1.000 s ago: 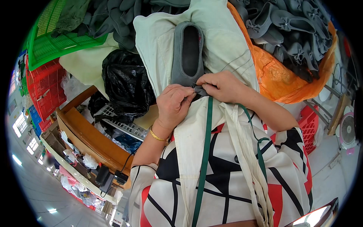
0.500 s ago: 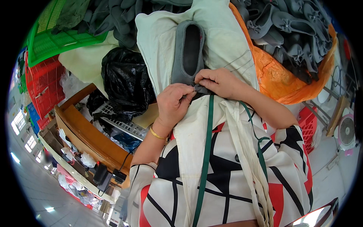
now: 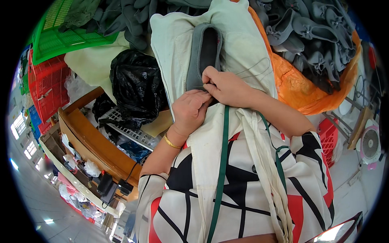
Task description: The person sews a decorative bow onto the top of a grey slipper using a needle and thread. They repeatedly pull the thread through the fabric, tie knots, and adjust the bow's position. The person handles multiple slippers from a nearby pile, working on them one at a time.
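A grey slip-on shoe (image 3: 195, 56) with a dark insole lies on the pale cloth over my lap, its near end hidden by my hands. My left hand (image 3: 189, 108) is closed at that near end, fingers bent against the shoe. Just above them, my right hand (image 3: 227, 87) pinches a thin needle (image 3: 197, 86) that points left across the shoe. Fine dark thread (image 3: 259, 69) loops out over the cloth to the right of my right hand. My fingers cover the bow or trim at the shoe's near end.
An orange sack (image 3: 289, 91) full of grey shoes (image 3: 314, 30) stands at the right. To the left are a black plastic bag (image 3: 135, 85), a wooden drawer unit (image 3: 91, 141), and green (image 3: 69, 44) and red (image 3: 48, 87) crates. A small fan (image 3: 369, 139) is at far right.
My right hand has moved slightly up and left, over the shoe's opening edge. The needle now shows between my hands. My left hand has turned so its fingers lie lower against the shoe.
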The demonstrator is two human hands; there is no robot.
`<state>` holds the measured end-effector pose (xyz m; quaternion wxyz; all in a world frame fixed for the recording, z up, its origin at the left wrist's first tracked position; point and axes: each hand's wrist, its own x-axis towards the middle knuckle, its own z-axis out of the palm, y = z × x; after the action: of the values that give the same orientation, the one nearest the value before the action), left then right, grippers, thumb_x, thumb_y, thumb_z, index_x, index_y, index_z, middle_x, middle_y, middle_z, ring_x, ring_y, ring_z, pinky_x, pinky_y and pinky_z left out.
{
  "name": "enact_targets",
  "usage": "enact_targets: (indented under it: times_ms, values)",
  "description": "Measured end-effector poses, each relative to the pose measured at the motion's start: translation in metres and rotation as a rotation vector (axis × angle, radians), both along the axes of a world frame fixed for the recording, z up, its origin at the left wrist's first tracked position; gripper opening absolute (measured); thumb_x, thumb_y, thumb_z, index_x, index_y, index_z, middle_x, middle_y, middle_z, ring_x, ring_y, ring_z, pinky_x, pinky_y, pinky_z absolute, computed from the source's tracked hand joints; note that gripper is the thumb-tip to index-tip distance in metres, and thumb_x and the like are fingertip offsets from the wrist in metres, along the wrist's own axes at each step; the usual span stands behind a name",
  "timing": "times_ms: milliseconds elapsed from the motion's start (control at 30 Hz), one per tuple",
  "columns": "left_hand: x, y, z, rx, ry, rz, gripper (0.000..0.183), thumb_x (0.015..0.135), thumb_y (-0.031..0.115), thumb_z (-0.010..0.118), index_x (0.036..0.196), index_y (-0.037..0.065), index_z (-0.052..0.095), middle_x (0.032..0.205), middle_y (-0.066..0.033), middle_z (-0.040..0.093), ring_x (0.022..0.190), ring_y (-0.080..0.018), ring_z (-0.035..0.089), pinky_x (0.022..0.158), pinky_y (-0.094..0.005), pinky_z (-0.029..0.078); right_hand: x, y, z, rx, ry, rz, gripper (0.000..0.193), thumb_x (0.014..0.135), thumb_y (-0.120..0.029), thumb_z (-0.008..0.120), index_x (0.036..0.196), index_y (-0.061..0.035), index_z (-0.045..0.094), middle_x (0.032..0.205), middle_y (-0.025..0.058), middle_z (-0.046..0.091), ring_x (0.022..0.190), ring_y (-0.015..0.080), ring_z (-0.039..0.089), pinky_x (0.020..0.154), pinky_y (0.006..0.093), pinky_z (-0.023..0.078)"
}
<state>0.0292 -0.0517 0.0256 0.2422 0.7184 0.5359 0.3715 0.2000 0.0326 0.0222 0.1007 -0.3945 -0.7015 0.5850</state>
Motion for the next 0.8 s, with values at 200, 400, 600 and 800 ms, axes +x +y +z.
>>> enact_targets:
  times_ms: [200, 400, 600, 800]
  values:
    - [0.000, 0.001, 0.002, 0.096, 0.118, -0.031, 0.021, 0.072, 0.000, 0.075, 0.090, 0.008, 0.068, 0.086, -0.0074, 0.072, 0.081, -0.0251, 0.070, 0.069, -0.0329, 0.057, -0.001, 0.017, 0.022, 0.362, -0.107, 0.112, 0.009, 0.090, -0.017, 0.060, 0.092, -0.0081, 0.060, 0.086, 0.0122, 0.062, 0.078, 0.0356, 0.063, 0.068, 0.0457, 0.050]
    - [-0.001, 0.003, 0.007, 0.141, 0.204, -0.062, 0.023, 0.071, -0.001, 0.077, 0.091, 0.006, 0.069, 0.087, -0.0081, 0.071, 0.082, -0.0274, 0.069, 0.070, -0.0347, 0.057, -0.014, 0.009, 0.003, 0.345, -0.120, 0.154, 0.009, 0.088, -0.017, 0.064, 0.088, -0.0090, 0.062, 0.091, 0.0083, 0.058, 0.077, 0.0313, 0.061, 0.067, 0.0406, 0.049]
    - [-0.005, 0.004, 0.010, 0.044, 0.113, -0.026, 0.021, 0.074, 0.000, 0.078, 0.092, 0.006, 0.069, 0.084, -0.0079, 0.070, 0.077, -0.0279, 0.066, 0.067, -0.0346, 0.054, -0.013, 0.026, -0.002, -0.593, 0.334, -0.296, 0.024, 0.103, -0.031, 0.054, 0.089, -0.0115, 0.054, 0.077, -0.0002, 0.059, 0.063, 0.0061, 0.058, 0.051, 0.0221, 0.043]
    - [-0.010, 0.019, 0.017, -0.054, 0.117, -0.119, 0.019, 0.077, 0.009, 0.076, 0.093, 0.008, 0.066, 0.082, -0.0052, 0.068, 0.073, -0.0258, 0.063, 0.062, -0.0352, 0.051, 0.032, 0.054, 0.013, -0.713, 0.700, -0.463, 0.018, 0.101, -0.024, 0.053, 0.095, -0.0072, 0.055, 0.076, 0.0044, 0.064, 0.057, 0.0113, 0.059, 0.054, 0.0274, 0.055]
